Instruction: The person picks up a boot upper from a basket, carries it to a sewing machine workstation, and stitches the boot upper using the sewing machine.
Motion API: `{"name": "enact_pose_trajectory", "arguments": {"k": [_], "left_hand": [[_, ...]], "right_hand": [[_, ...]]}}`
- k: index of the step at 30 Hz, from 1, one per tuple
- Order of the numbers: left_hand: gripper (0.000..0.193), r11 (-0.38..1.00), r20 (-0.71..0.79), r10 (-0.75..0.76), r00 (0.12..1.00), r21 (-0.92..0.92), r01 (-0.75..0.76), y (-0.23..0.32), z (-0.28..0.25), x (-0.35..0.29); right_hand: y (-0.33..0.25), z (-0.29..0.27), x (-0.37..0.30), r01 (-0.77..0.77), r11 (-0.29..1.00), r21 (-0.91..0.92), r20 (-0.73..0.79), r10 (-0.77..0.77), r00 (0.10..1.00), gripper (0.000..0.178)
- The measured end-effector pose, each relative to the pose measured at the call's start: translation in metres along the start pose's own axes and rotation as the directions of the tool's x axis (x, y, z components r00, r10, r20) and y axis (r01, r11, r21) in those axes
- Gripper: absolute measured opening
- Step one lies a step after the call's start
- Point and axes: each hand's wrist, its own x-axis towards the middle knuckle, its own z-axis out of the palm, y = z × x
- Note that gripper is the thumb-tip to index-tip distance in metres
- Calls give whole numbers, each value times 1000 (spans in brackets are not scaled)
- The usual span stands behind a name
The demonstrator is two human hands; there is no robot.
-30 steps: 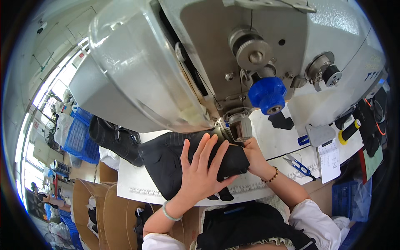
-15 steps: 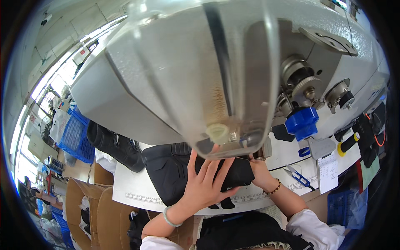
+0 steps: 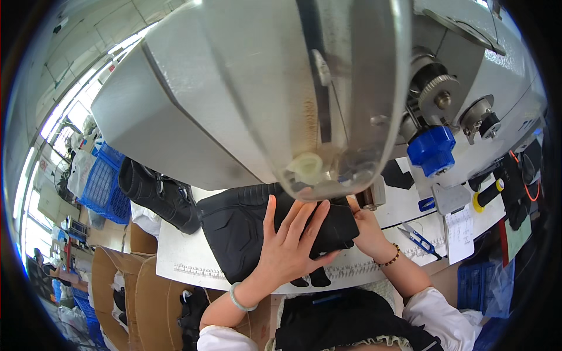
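A black padded piece [image 3: 234, 225] with stitched ridges lies on the white sewing table [image 3: 193, 257], under the head of a large grey sewing machine [image 3: 216, 99]. My left hand [image 3: 290, 243] rests flat on it with fingers spread; the fingertips reach the lower edge of the machine's clear guard [image 3: 351, 169]. At the piece's right end, my right hand [image 3: 369, 234] holds its edge, with the fingers partly hidden by the piece and the machine. The guard and my left fingers cover the stitching spot.
Left of the piece sits a black boot-like upper [image 3: 158, 196]. To the right lie blue-handled thread snips [image 3: 420, 241], a written paper pad [image 3: 459, 234] and a black-and-yellow thread spool [image 3: 489, 196]. Cardboard boxes [image 3: 158, 304] and a blue crate [image 3: 105, 190] stand at left.
The view has shifted slightly, and a light-coloured lever now shows behind the clear guard. My hands keep nearly the same hold on the padded piece.
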Motion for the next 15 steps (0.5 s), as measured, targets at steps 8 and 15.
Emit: {"name": "enact_pose_trajectory", "arguments": {"k": [8, 15], "left_hand": [[70, 997, -46, -78, 996, 22, 79, 8, 4, -11], [71, 999, -49, -35, 998, 8, 35, 3, 2, -10]], "right_hand": [[10, -7, 3, -31, 993, 116, 60, 24, 998, 19], [12, -8, 4, 121, 989, 89, 124, -132, 984, 19]]}}
